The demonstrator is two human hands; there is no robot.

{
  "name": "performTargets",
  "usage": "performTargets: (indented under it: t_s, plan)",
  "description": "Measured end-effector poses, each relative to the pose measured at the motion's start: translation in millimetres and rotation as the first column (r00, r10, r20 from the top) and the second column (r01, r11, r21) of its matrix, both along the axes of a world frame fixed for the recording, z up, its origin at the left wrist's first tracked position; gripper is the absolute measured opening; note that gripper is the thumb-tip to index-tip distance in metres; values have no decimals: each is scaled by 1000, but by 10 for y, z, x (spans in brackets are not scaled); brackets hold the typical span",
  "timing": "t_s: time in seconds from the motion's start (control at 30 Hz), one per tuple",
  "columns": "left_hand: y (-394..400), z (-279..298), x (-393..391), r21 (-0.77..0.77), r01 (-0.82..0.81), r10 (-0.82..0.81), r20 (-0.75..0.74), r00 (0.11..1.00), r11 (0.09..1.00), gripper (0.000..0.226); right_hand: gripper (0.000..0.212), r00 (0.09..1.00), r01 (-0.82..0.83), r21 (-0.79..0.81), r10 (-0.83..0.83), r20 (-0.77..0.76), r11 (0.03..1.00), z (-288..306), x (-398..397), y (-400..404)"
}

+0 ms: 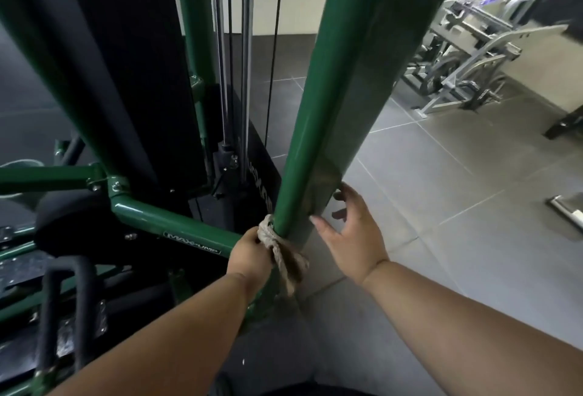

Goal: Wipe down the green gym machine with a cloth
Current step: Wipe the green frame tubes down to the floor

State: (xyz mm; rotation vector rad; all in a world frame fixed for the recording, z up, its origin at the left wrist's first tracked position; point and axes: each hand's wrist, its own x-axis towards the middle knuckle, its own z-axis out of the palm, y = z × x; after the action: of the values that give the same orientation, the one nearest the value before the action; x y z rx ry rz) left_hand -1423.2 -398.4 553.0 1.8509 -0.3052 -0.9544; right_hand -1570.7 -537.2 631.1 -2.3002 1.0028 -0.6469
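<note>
Green upright post (318, 111) of the gym machine fills frame centre; the left hand (249, 253) clutches a beige cloth (280, 250) wrapped round its base, seemingly to scrub all sides. The right hand (350, 238), fingers loose and holding nothing, steadies the post's edge, with open tiled floor (441, 206) at right and a crossbar (176, 225) crowding left.

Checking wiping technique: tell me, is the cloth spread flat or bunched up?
Bunched: the cloth is twisted ropelike against the green post, gripped by the left hand.

left hand (249, 253) fisted, gripping; right hand (350, 238) fingers loosely spread, both forearms extended.
</note>
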Motion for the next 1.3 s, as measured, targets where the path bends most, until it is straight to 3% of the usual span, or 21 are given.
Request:
performTargets:
  t_s: [0.1, 0.23, 0.33, 0.47, 0.67, 0.8, 0.9, 0.97, 1.1, 1.2, 1.3]
  plan:
    - [-11, -19, -74, -166, -62, 30, -192, 981, 984, 33, 60, 996, -87, 24, 87, -21, 996, 15, -3, -100]
    - [-50, -91, -34, -85, -80, 67, -154, 986, 993, 28, 49, 986, -166, 76, 165, 7, 983, 22, 40, -192]
    - [-95, -149, -34, -26, 12, -14, -55, 998, 1000, 28, 45, 983, -181, 87, 181, 12, 980, 32, 33, -228]
    - [-91, -76, -66, -178, -2, -26, -155, 988, 984, 27, 42, 980, -201, 85, 201, 11, 976, 34, 39, -248]
    - [-53, 24, -258, -353, -13, -58, -191, 980, 936, 58, 44, 978, -208, 102, 205, 41, 973, 6, 46, -223]
    - [-163, -116, -174, -344, -29, -74, -282, 957, 939, 55, 41, 973, -231, 114, 230, 22, 966, 18, 49, -264]
    - [-208, -377, -81, -300, 8, -75, -213, 974, 954, 76, 43, 970, -241, 117, 240, 25, 963, 8, 46, -284]
    - [-192, -445, -82, -268, 11, -66, -198, 978, 963, 78, 43, 967, -256, 123, 253, 44, 959, -4, 40, -277]
    - [-191, -52, -148, -333, -6, -34, -114, 993, 943, 76, 38, 962, -271, 134, 263, 74, 953, -10, 23, -313]
    - [-207, 382, -88, -401, 56, -56, 10, 998, 914, 76, 22, 952, -299, 160, 283, 118, 941, 36, -12, -377]
    - [-195, 798, -20, -477, 70, -64, 28, 998, 876, 62, 36, 951, -302, 114, 290, 112, 947, 124, -18, -435]
